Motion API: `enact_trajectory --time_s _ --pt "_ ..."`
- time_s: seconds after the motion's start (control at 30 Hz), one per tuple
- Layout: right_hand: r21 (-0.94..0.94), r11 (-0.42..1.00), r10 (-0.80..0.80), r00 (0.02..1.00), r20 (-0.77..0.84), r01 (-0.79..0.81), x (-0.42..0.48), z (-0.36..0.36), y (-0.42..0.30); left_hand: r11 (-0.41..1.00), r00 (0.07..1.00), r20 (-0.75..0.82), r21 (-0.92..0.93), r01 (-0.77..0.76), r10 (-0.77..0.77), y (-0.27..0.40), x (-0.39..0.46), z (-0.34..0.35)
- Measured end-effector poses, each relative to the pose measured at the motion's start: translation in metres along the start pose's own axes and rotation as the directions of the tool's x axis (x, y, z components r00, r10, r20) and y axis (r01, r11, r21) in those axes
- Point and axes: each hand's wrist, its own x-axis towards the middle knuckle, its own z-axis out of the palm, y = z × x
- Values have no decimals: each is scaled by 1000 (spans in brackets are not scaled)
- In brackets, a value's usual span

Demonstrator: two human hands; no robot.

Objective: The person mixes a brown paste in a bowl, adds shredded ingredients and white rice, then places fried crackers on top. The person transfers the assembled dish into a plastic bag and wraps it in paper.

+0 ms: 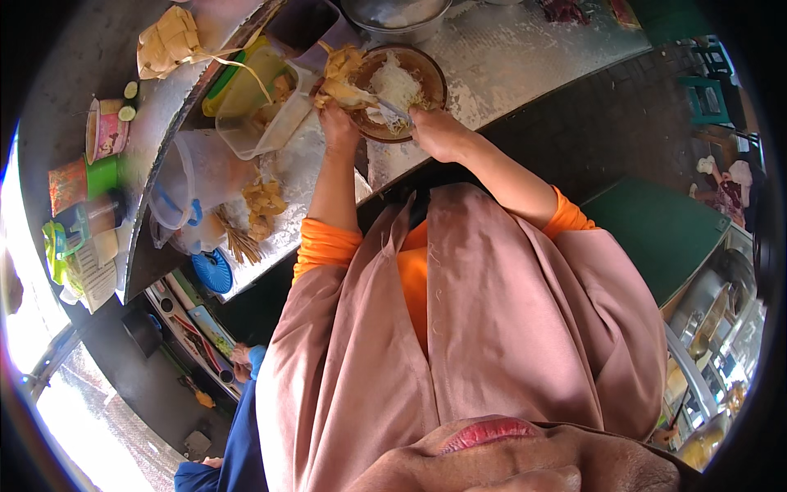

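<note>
Over the left side of a brown plate (440, 74), my left hand (337, 120) holds a peeled-back woven palm-leaf rice cake (341, 77). My right hand (438, 132) grips a knife (395, 109) at the plate's near right edge. Its blade points left towards the rice cake, and the handle is mostly hidden in my fingers. White thin noodles (393, 77) are heaped on the plate. Some bean sprouts (399, 126) and pale pieces lie below the blade. Just left of my left hand a clear plastic container (258, 132) with brown pieces stands tilted.
A raised shelf (147, 117) at left bears an unopened woven rice cake (167, 44) and cucumber pieces (127, 113). Below it are a clear bucket (184, 178), leaf scraps (264, 206) and a blue lid (212, 270). A metal bowl (399, 24) stands behind the plate. Another person's sleeve (237, 430) shows lower left.
</note>
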Motion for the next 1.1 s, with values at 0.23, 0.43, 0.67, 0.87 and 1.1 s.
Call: enact_trajectory --time_s 0.23,0.43,0.67,0.87,1.1 --pt "-153 987 51 998 -21 -54 13 11 -10 923 980 -16 -339 182 -199 -1 15 8" --pt "-83 992 88 994 -67 -94 8 5 -5 952 953 -175 -226 207 -249 23 10 11" --pt "-166 981 104 995 -3 -103 15 8 -7 802 915 -82 -516 301 -396 26 11 20" --pt "-225 967 84 982 -169 -122 12 11 18 811 862 -132 -434 393 -489 25 10 18" --pt "-368 920 107 990 -93 -134 19 14 12 883 879 -135 -191 429 -457 -17 19 8"
